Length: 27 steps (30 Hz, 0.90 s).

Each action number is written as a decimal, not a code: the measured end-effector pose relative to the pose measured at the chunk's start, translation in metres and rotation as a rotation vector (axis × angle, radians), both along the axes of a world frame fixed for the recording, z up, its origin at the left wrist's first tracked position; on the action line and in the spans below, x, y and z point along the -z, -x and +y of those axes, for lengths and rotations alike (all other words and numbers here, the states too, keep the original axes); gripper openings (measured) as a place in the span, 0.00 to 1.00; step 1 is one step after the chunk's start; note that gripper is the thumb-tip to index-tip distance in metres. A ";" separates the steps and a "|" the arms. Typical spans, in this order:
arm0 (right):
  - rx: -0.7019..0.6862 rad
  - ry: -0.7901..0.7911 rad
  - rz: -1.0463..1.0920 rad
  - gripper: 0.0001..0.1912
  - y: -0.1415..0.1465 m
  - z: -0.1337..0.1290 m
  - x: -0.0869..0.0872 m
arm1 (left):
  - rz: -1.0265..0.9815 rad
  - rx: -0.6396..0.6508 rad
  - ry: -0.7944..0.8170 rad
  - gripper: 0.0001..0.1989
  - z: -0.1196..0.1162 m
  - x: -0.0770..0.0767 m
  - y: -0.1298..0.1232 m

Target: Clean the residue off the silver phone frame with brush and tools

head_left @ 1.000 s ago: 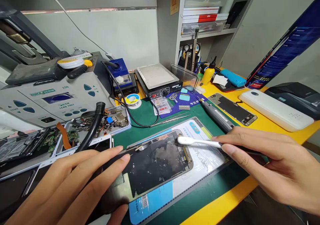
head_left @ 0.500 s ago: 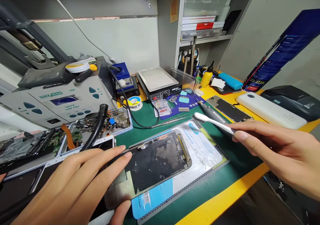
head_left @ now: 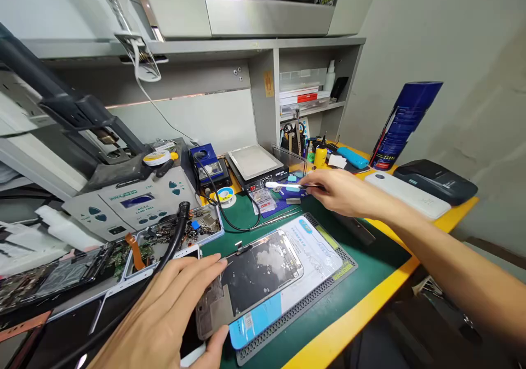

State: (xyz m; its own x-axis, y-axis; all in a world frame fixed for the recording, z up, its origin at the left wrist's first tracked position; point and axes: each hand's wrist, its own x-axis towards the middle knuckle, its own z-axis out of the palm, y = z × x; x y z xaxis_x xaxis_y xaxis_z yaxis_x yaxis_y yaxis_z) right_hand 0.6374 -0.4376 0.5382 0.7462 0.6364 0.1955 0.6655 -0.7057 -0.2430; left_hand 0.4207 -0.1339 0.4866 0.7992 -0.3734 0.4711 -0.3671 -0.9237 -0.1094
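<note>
At your left, the grey station [head_left: 127,210] stands with its buttons facing you, and in front of it loose circuit boards [head_left: 166,233] lie in a shallow tray, a black hose [head_left: 181,229] curving down past them. Next comes your left hand [head_left: 166,303], its fingers spread wide over the left end of the phone panel [head_left: 255,287], fingertips at the far edge and thumb by the near one; how hard they press, you cannot tell from here. The panel lies dark side up, tilted across the blue-and-white packet [head_left: 318,248], its right half marked with a pale patch and small flecks. Beyond it, slim metal tweezers [head_left: 275,218] rest on the green mat. Further right, your right hand [head_left: 335,191] pinches a white toothbrush-like tool [head_left: 277,185] between thumb and fingers, its head pointing left in front of the hot plate [head_left: 255,166] and well apart from the panel. Past your wrist lie a white slab [head_left: 406,195] and a black case [head_left: 438,180]. The step in hand looks like tending the panel's surface, with your left hand bracing it and the tool away from it. Judging by the residue, another pass would call for bringing the head back over the pale patch, lightly, keeping clear of the parts along the panel's right end.
</note>
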 end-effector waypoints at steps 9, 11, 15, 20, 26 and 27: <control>-0.170 0.118 0.050 0.16 -0.025 0.040 0.016 | 0.043 0.002 0.012 0.27 -0.013 -0.016 -0.003; -0.191 0.130 0.049 0.15 -0.026 0.046 0.021 | 0.034 0.011 0.022 0.27 -0.014 -0.017 -0.003; -0.210 0.153 0.054 0.14 -0.024 0.050 0.031 | 0.050 0.010 0.042 0.27 -0.014 -0.016 -0.002; -0.210 0.151 0.049 0.14 -0.022 0.049 0.036 | 0.064 -0.012 0.043 0.29 -0.012 -0.012 -0.002; -0.206 0.149 0.059 0.14 -0.022 0.049 0.035 | 0.089 -0.023 0.049 0.30 -0.008 -0.008 0.002; -0.204 0.147 0.058 0.14 -0.022 0.049 0.035 | 0.093 -0.022 0.053 0.31 -0.008 -0.008 0.002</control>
State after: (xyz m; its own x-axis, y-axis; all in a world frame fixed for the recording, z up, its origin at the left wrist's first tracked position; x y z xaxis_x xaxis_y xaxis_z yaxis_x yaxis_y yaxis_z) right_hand 0.6591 -0.3886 0.5027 0.6064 0.7935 0.0502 0.7859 -0.5886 -0.1898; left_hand 0.4186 -0.1419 0.4942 0.8479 -0.3319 0.4134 -0.3532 -0.9352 -0.0264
